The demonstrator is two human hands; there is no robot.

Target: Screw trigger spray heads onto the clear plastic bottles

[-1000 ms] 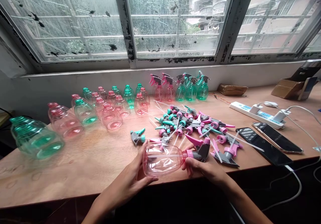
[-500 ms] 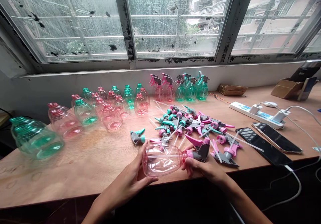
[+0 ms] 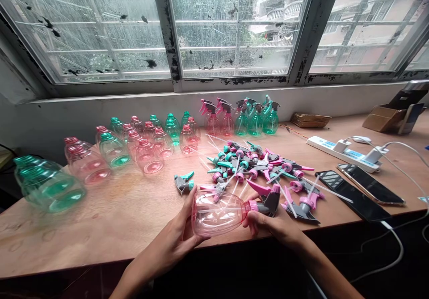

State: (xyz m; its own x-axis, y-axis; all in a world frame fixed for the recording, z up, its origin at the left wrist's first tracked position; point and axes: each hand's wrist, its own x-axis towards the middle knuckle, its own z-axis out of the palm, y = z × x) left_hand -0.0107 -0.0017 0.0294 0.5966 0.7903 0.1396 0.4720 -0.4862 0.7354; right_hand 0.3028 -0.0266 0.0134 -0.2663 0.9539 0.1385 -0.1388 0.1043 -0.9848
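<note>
A clear pink spray bottle (image 3: 217, 214) lies sideways between my hands, above the table's front edge. My left hand (image 3: 182, 229) is wrapped around its base end. At the neck, my right hand (image 3: 263, 221) pinches near the pink collar of the pink and grey trigger head (image 3: 270, 198). The head sits at the bottle's mouth, and its white tube shows inside. How tightly the collar is seated, I cannot tell. Just beyond lies a heap of loose trigger heads (image 3: 248, 162), pink, green and grey. A single green and grey trigger head (image 3: 183, 183) rests apart from it.
Open pink and green bottles (image 3: 150, 158) stand on the left of the wooden table (image 3: 134, 218). Several bottles with trigger heads (image 3: 256, 122) stand by the wall. To the right are a power strip (image 3: 343, 153), two phones (image 3: 351, 196), cables and a cardboard box (image 3: 385, 118).
The pink bottle has turned or shifted very slightly in my hands, its base end a little to the right. Everything else looks the same.
</note>
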